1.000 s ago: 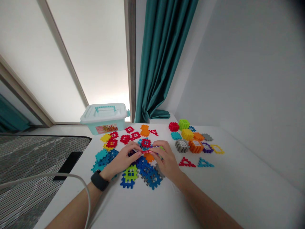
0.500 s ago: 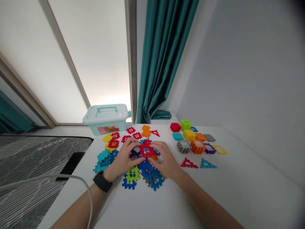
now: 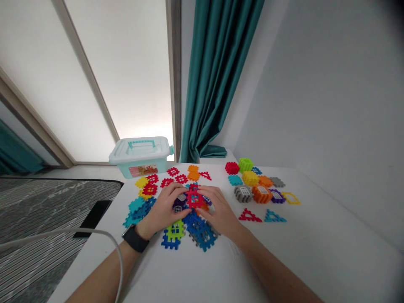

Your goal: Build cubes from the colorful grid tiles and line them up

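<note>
Between my two hands is a red interlocking building piece with a windowed centre and notched edges. My left hand grips its left side between thumb and fingers. On its right side, my right hand pinches it the same way. Purple window pieces lie partly hidden beneath and beside the red one. Nearer to me are a heap of blue pieces, a lime green piece and a dark blue piece. Teal pieces lie left of my left hand.
A lidded teal box stands at the table's back left. Sorted stacks, including an orange stack and a grey stack, sit to the right. In front of them lie a red triangle and a blue triangle. A white cable crosses the left foreground.
Both hands stay around the red piece, which seems tipped slightly, its window facing me a little more. The other pieces have not moved.
</note>
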{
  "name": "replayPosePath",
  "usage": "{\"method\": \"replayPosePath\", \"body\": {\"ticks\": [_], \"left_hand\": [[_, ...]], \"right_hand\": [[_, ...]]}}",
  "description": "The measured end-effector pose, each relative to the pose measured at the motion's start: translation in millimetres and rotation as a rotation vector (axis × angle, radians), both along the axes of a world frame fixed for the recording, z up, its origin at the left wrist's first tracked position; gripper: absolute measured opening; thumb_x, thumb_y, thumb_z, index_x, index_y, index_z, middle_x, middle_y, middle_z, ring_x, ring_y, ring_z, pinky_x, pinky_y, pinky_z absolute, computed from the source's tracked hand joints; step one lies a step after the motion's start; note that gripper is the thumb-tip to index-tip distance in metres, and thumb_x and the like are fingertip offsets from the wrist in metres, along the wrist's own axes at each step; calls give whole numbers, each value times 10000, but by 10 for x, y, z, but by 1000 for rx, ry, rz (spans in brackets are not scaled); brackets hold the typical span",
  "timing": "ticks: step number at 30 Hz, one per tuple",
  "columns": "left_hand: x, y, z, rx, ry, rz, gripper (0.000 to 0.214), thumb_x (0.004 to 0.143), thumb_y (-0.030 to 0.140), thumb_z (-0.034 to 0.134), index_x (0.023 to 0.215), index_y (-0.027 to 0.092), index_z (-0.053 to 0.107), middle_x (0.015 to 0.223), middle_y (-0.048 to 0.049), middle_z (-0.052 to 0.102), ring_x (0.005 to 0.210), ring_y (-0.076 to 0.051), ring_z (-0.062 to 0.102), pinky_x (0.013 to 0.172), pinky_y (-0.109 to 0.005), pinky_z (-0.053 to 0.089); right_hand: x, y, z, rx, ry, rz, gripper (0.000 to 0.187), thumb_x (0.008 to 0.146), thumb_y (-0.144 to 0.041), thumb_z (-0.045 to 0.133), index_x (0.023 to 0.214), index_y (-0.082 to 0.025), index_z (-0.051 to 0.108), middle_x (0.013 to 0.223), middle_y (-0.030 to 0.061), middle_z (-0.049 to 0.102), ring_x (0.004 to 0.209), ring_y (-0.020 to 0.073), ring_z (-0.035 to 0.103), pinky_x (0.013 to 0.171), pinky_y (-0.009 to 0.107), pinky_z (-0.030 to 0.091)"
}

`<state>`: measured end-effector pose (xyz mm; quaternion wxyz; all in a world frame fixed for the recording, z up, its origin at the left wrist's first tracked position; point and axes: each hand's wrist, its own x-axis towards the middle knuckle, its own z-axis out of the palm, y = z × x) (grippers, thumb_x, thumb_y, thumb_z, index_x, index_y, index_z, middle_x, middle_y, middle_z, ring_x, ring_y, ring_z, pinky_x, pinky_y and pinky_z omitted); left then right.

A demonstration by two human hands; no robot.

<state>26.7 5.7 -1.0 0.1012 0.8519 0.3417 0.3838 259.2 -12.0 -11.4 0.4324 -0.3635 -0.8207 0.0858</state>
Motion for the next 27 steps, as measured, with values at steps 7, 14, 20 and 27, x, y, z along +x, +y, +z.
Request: {"method": "replayPosePath", "body": {"ticks": [7, 14, 20, 27], "left_hand": [[-9, 11, 20, 29, -27, 1, 423, 868, 332, 719, 1257, 236, 585, 1201, -104, 585, 1112, -262, 586, 957, -419, 514], [-36, 52, -1, -4, -65, 15, 438, 874, 353, 711, 1280, 247, 587, 1208, -106, 566, 1129, -265, 583, 972, -438, 523], [-21, 22, 14, 17, -60, 22, 424, 875, 360, 713, 1267, 245, 601, 1208, -106, 572, 1117, -260, 590, 958, -427, 526], [-14, 30, -6, 54, -52, 41, 450, 857, 346, 728, 1273, 236, 597, 1207, -115, 577, 1121, -271, 587, 953, -443, 526]], "right_hand": [[1, 6, 0, 16, 14, -6, 491, 908, -237, 643, 1375, -281, 497, 1338, 102, 598, 1257, 267, 569, 1059, 494, 509], [14, 10, -20, 49, 42, -38, 454, 914, -214, 614, 1353, -273, 516, 1220, 96, 634, 1154, 255, 606, 978, 453, 555], [6, 6, 7, 87, 38, -7, 470, 906, -194, 614, 1357, -272, 509, 1265, 86, 631, 1203, 243, 583, 1021, 442, 528], [-8, 8, 15, 82, 38, -23, 473, 885, -167, 618, 1337, -267, 519, 1238, 90, 640, 1174, 252, 591, 1007, 465, 530]]}}
